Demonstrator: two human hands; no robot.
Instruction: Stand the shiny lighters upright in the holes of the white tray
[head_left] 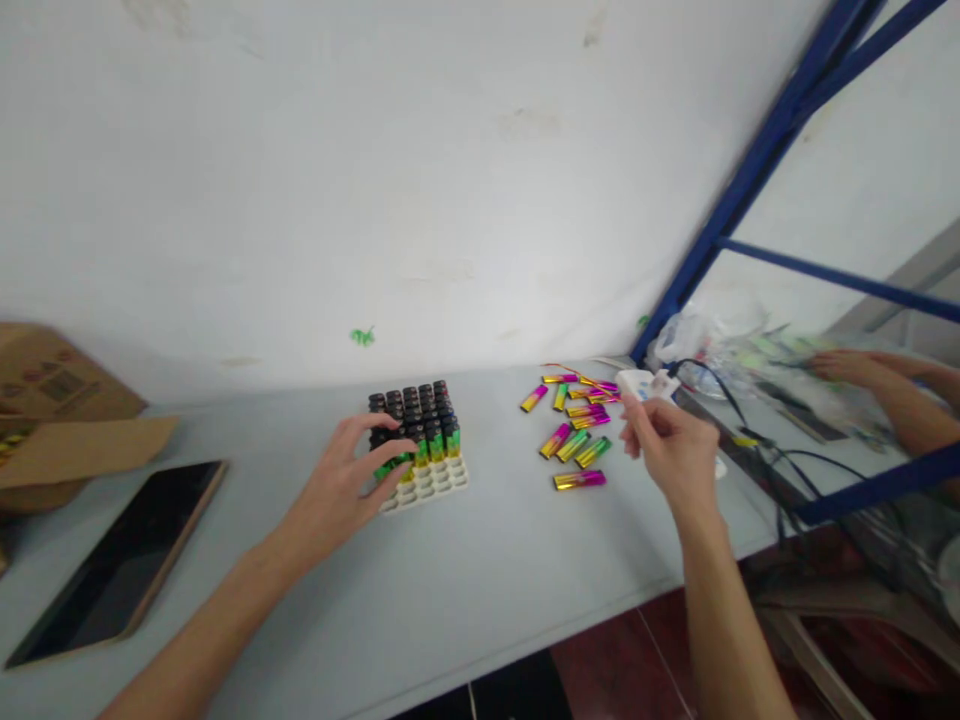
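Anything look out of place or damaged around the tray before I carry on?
Mainly the loose battery-like cylinders right of the white tray: they lie on their sides at mixed angles, while those in the tray stand upright. I see no clear damage, though fine detail is blurred.

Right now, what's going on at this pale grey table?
The person's left hand is at shiny green, yellow and black cylinders standing upright in a white plastic tray. The right hand is at a white plastic device; its grip is unclear. Shiny magenta-and-yellow cylinders lie loose between the hands. Beyond the blue metal frame, another person's hand shows.
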